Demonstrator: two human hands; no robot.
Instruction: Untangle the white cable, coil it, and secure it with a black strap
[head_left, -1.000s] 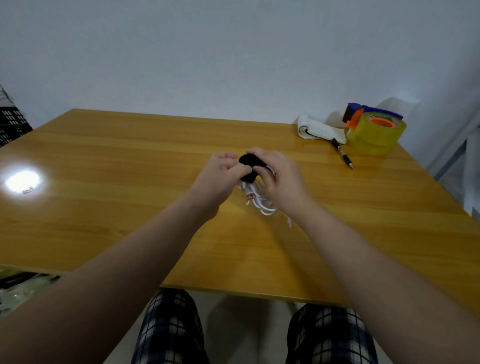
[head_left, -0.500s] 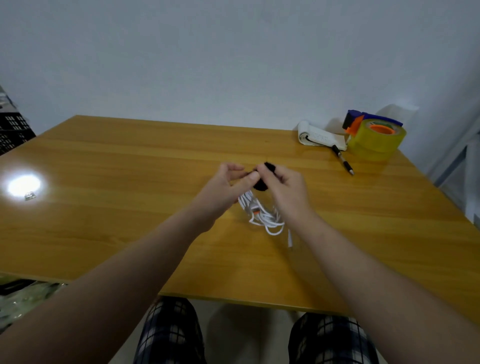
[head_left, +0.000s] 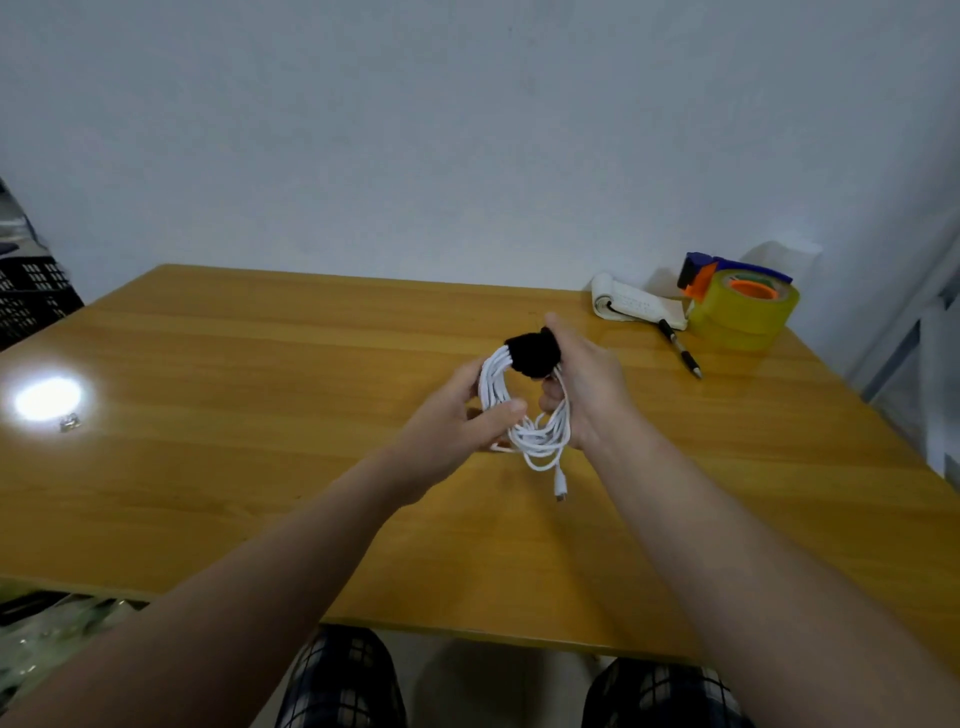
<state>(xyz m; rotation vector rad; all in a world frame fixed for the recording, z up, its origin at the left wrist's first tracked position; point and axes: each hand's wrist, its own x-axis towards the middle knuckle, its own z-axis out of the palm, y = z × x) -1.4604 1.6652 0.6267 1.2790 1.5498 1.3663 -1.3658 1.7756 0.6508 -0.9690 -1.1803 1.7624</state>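
Head view: the left hand grips the white cable on the coil's nine o'clock side, its thumb laid across the front of the strands and its fingers curled behind them. The right hand grips the coil from three o'clock, thumb tucked in at the loop and fingers reaching up and over the top. At twelve o'clock on the coil the black strap is wrapped round the gathered strands, and the right hand's fingertips rest on its far edge. Whether the strap's end is fastened cannot be told. The cable is wound into a loose oval of several turns, held up above the table between both hands. At six o'clock a short loose tail hangs down and ends in a small connector.

Out from the hands, toward two o'clock, a pen lies on the wood, its far end touching a notepad. Just beside the pad, farther toward two o'clock, stands a yellow tape roll on a blue and orange dispenser. At nine o'clock a bright glare shines on the tabletop, with a small unclear object at its edge. A black crate stands off the table at ten o'clock. Checked trousers show at six o'clock.
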